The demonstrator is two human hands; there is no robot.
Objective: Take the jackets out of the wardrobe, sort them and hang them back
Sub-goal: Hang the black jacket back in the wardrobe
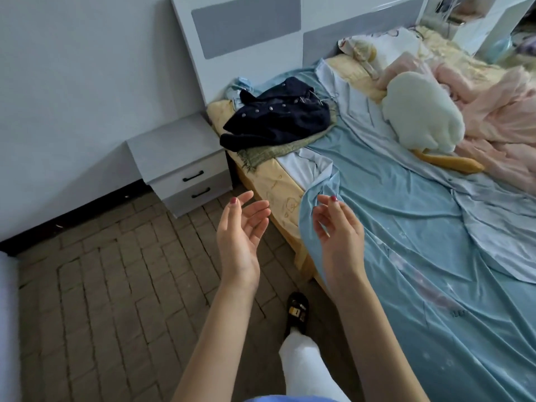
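Note:
A dark navy jacket (278, 117) with metal snaps lies crumpled at the head end of the bed, on top of an olive-green garment (269, 153). A pale blue garment (242, 87) peeks out behind it. My left hand (242, 236) and my right hand (338, 230) are raised in front of me over the bed's edge, palms facing each other, fingers relaxed, holding nothing. Both are well short of the jacket. No wardrobe is in view.
The bed (420, 256) with a light blue sheet fills the right side; a white plush toy (420, 114) and pink bedding (499, 117) lie further back. A grey two-drawer nightstand (179, 166) stands left of the bed. Brick-pattern floor (116, 285) lies below, my slippered foot (297, 310) on it.

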